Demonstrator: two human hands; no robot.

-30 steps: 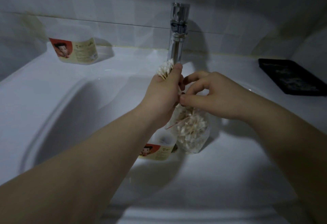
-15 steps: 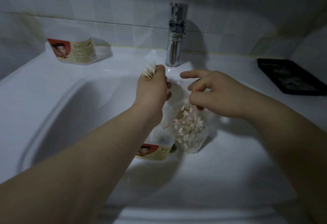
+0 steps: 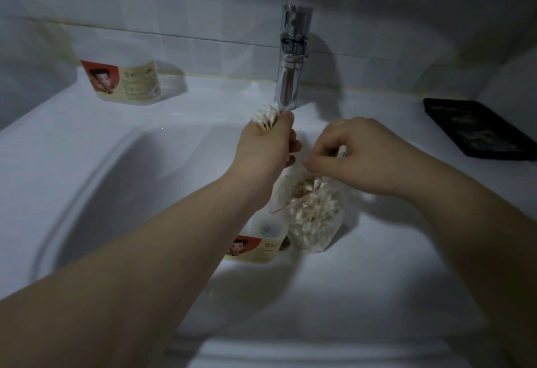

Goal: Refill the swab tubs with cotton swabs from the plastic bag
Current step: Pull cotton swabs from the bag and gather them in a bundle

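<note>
A bundle of cotton swabs (image 3: 266,117) stood out of the top of the left hand (image 3: 266,155), which gripped their sticks in a closed fist just below the faucet (image 3: 293,56). Just beside it, the right hand (image 3: 357,155) was curled, thumb and forefinger pinching the upper edge of the plastic bag (image 3: 313,213). The bag hung upright in the basin, packed with swabs. A labelled swab tub (image 3: 258,239) sat in the basin against the bag's left side, partly hidden by the left forearm. A second tub (image 3: 125,81) lay on the back ledge of the white sink (image 3: 87,164), well apart to the left. A black tray (image 3: 476,129) rested on the right ledge.
</note>
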